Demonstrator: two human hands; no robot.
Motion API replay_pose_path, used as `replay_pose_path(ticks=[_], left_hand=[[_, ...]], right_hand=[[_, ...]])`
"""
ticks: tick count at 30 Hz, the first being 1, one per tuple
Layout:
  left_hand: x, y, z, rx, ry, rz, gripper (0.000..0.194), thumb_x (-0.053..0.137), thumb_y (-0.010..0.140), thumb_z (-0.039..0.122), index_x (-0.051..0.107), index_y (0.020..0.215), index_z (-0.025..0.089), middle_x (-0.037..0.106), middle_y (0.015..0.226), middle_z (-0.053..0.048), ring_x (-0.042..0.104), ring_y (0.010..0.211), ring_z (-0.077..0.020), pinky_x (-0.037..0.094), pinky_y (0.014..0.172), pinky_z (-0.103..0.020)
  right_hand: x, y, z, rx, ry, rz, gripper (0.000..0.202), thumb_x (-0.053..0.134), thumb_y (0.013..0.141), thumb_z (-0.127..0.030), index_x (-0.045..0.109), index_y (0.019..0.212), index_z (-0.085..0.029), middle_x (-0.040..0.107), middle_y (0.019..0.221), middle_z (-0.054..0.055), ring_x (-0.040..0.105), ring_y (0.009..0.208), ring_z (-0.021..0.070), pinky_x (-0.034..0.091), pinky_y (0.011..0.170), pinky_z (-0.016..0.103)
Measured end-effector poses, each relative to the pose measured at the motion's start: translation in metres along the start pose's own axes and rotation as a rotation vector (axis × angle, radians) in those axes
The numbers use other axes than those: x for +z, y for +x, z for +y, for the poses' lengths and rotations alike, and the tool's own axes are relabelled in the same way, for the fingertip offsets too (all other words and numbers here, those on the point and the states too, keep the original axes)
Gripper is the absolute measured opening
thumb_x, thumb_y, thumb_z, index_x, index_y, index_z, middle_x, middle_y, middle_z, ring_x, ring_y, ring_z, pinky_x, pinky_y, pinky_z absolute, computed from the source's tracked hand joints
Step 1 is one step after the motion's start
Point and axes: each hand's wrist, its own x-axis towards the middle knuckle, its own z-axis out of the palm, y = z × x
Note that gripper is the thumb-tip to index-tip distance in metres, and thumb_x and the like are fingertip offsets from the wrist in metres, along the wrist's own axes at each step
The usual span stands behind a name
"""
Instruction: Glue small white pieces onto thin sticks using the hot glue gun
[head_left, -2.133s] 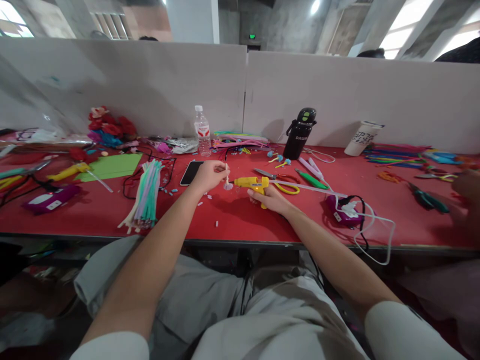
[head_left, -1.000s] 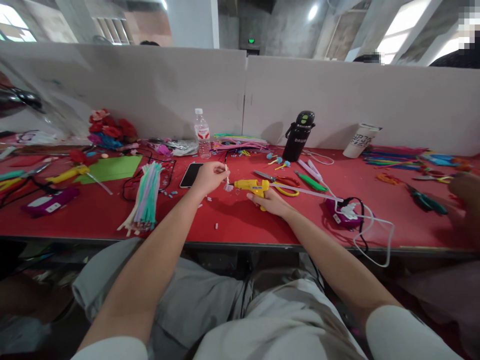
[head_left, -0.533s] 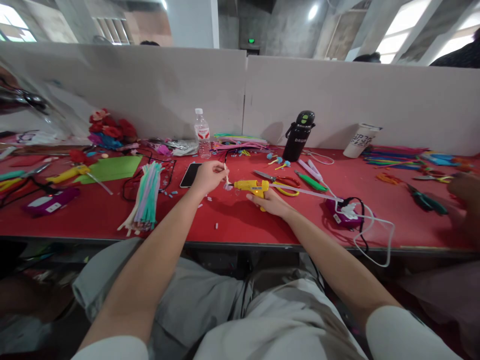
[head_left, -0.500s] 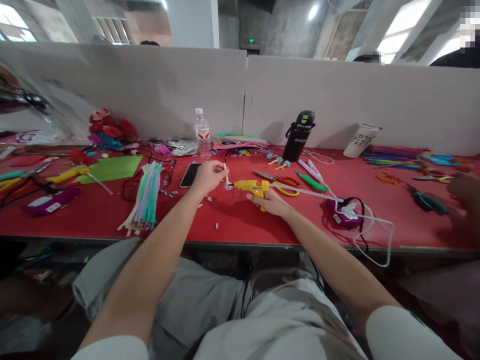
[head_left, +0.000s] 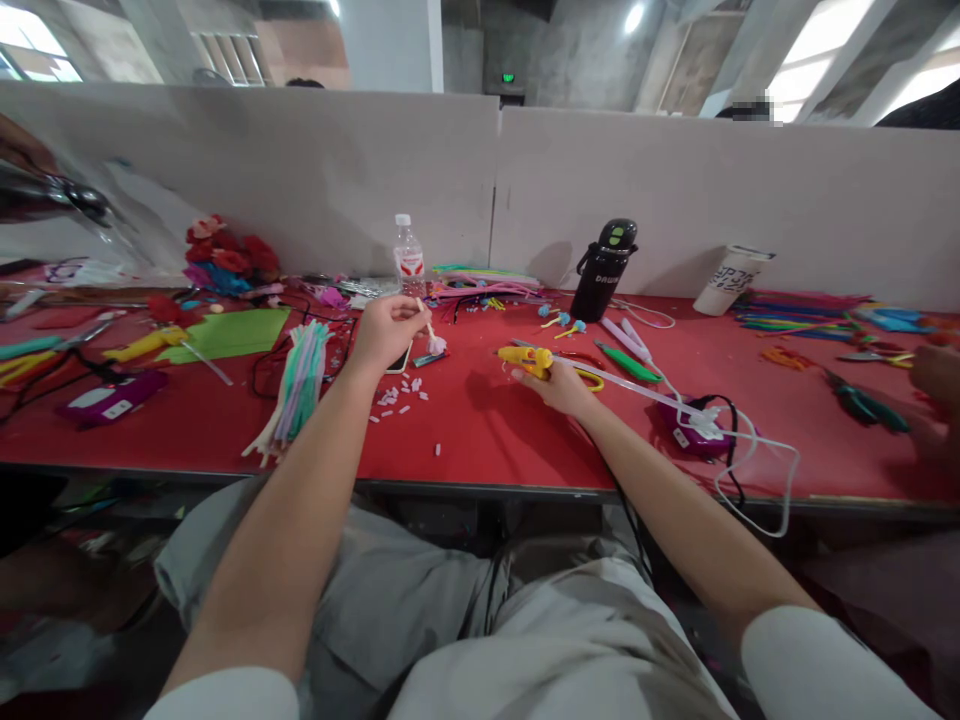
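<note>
From where I stand, the biggest thing is the red counter point(head_left: 465, 455), which stretches to both sides of the clear bottle point(head_left: 409, 265). Left of this bottle, and nearer to the person, lie the green paper point(head_left: 232, 335) and the bundle of pastel fuzzy stems point(head_left: 300, 385). To the bottle's right stands the black flask point(head_left: 598, 280). The left hand point(head_left: 384, 332) is just in front of the bottle, its fingers narrow, pinching the pale stem piece point(head_left: 430, 325), which points down with its light pinkish head. The right hand point(head_left: 561, 388) is to the right of the bottle and closer to the person; its fingers are wrapped around the yellow glue gun point(head_left: 525, 357). The tip of the gun is turned to the left and is apart from the stem piece. Partly hidden behind the right hand are the scissors point(head_left: 591, 378). The phone point(head_left: 399, 362), in front of the bottle, is mostly covered by the left hand. The smallest things are the pale bits point(head_left: 390, 398), scattered in front of the same bottle, beyond the phone.
</note>
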Motion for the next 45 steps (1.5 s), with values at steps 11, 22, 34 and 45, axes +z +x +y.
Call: replay_pose_path(ticks=[11, 22, 34, 45], left_hand=[[-0.001, -0.001, -0.002, -0.001, 0.1, -0.077, 0.012, 0.072, 0.073, 0.024, 0.069, 0.08, 0.014, 0.068, 0.071, -0.004, 0.067, 0.065, -0.0161, 0.059, 0.066, -0.03], [-0.007, 0.006, -0.006, 0.043, 0.169, -0.046, 0.013, 0.071, 0.072, 0.025, 0.068, 0.08, 0.015, 0.067, 0.069, -0.003, 0.066, 0.064, -0.0152, 0.057, 0.064, -0.027], [-0.036, 0.011, -0.006, 0.034, 0.169, 0.117, 0.013, 0.071, 0.072, 0.026, 0.065, 0.079, 0.016, 0.067, 0.073, -0.005, 0.065, 0.064, -0.0161, 0.056, 0.066, -0.029], [-0.027, 0.011, -0.016, 0.066, 0.172, 0.057, 0.012, 0.069, 0.071, 0.026, 0.066, 0.077, 0.017, 0.067, 0.069, -0.004, 0.065, 0.062, -0.0168, 0.054, 0.059, -0.027]], right_hand=[[-0.029, -0.02, 0.012, 0.219, -0.301, 0.1, 0.049, 0.073, 0.069, -0.061, 0.056, 0.085, -0.018, 0.061, 0.074, 0.005, 0.055, 0.062, 0.0178, 0.04, 0.057, 0.03], [0.047, -0.015, -0.071, -0.302, -0.034, -0.295, 0.016, 0.055, 0.091, -0.025, 0.069, 0.095, -0.018, 0.071, 0.091, 0.006, 0.061, 0.078, 0.0152, 0.043, 0.072, 0.027], [0.151, 0.071, -0.078, -0.033, -0.081, -0.268, 0.014, 0.076, 0.074, -0.03, 0.069, 0.073, -0.019, 0.064, 0.07, 0.001, 0.053, 0.063, 0.0123, 0.035, 0.054, 0.022], [0.129, 0.051, -0.066, -0.062, 0.42, -0.159, 0.019, 0.067, 0.08, -0.033, 0.059, 0.075, -0.017, 0.064, 0.068, 0.0, 0.057, 0.064, 0.0125, 0.045, 0.064, 0.025]])
